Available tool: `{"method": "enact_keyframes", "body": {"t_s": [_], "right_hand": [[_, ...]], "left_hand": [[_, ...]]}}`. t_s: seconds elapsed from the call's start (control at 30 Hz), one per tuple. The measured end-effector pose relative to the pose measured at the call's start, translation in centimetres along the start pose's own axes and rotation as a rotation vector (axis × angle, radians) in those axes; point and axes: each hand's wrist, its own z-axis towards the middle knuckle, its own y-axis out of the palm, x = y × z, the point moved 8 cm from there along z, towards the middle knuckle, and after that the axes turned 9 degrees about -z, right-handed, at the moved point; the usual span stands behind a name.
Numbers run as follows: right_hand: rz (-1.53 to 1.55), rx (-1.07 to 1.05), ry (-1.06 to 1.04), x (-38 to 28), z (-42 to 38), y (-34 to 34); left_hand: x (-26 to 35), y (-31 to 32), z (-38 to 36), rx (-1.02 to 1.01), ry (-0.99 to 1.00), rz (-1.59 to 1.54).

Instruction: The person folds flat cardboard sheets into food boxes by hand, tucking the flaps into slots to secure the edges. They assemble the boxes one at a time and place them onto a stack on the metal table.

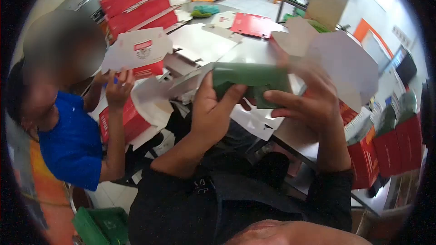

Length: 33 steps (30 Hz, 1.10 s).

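In front of my chest, a smooth green folded sheet [247, 76] is held up over the near edge of the table. My left hand [212, 111] grips its left end, thumb across the front and fingers behind. At the other end, my right hand [313, 93] has its fingertips on the sheet's lower right part, and its upper fingers are smeared by motion. Just beyond the right hand stands a large pale cardboard box flap [347, 63]. Flat white cardboard pieces [204, 41] lie behind the sheet.
A person in a blue shirt [72, 138] at left handles a red-and-white carton [143, 50]. Red cartons are stacked [136, 4] behind. Several red boxes [383, 147] with green linings stand at right. A green bag [102, 224] sits low at left.
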Motion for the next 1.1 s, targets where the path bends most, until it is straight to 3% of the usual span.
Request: {"method": "enact_keyframes", "body": {"t_s": [0.37, 0.43, 0.6, 0.63, 0.7, 0.73, 0.77, 0.87, 1.0, 1.1], "right_hand": [[0.023, 0.17, 0.017, 0.2, -0.1, -0.7], [0.156, 0.16, 0.159, 1.3, -0.3, -0.6], [0.279, 0.395, 0.197, 1.4, -1.4, 0.1], [0.313, 0.442, 0.171, 1.0, -1.5, 0.7], [0.249, 0.456, 0.102, 0.2, -1.9, 1.4], [0.124, 0.375, -0.061, -0.8, -1.6, 1.8], [0.126, 0.334, -0.072, -1.3, -1.6, 2.3], [0.127, 0.23, -0.057, -3.0, -0.3, 1.9], [0.154, 0.26, -0.02, -2.1, -0.2, 1.0], [0.079, 0.295, -0.068, -2.4, 0.0, -0.2]], "left_hand": [[-1.0, 1.9, -1.2, -0.054, 0.048, -0.062], [-0.9, 2.0, -1.3, -0.086, 0.077, -0.062], [-3.9, 2.1, -0.6, -0.166, -0.183, -0.636], [-4.8, 2.0, -1.2, -0.131, -0.179, -0.563], [-4.4, 3.9, -1.4, -0.251, -0.092, -0.324], [-4.3, 3.4, -1.3, -0.147, -0.138, -0.373], [-4.4, 2.9, -1.3, -0.05, -0.188, -0.427], [-2.4, 0.4, 0.1, -0.033, -0.165, -0.354], [1.4, 1.8, -0.5, -0.289, -0.207, -0.116], [3.7, 1.8, -1.1, -0.496, 0.138, 0.505]]}}
